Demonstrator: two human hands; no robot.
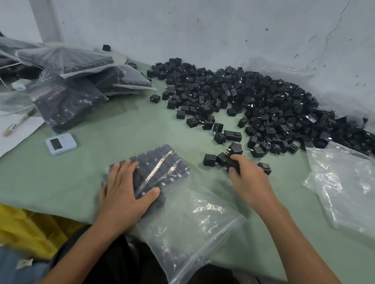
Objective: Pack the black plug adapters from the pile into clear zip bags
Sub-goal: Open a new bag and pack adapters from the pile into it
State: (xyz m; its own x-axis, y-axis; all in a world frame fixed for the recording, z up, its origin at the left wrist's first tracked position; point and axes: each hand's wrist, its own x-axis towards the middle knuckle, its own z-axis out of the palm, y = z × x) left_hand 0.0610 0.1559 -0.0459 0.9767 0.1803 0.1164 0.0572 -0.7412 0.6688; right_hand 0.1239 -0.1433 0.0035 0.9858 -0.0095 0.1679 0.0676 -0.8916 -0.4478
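The left hand (pixel 128 189) lies flat with straight fingers and presses on the clear zip bag (pixel 185 222). The packed adapters (pixel 161 164) sit in neat rows at the far end of this bag, and its near end, probably the mouth, hangs over the edge of the green surface (pixel 114 122). The right hand (pixel 247 180) is curled around a loose adapter (pixel 234 164), just in front of the big pile (pixel 267 99) by the wall; whether it holds one or two, I cannot tell. The risk, I think, is in the insertion: no hand keeps the mouth open, so the adapter may catch on the film and push the rows out of order. If the left hand lifts, the hanging bag could slide off the surface. The metal pins may also pierce the thin plastic.
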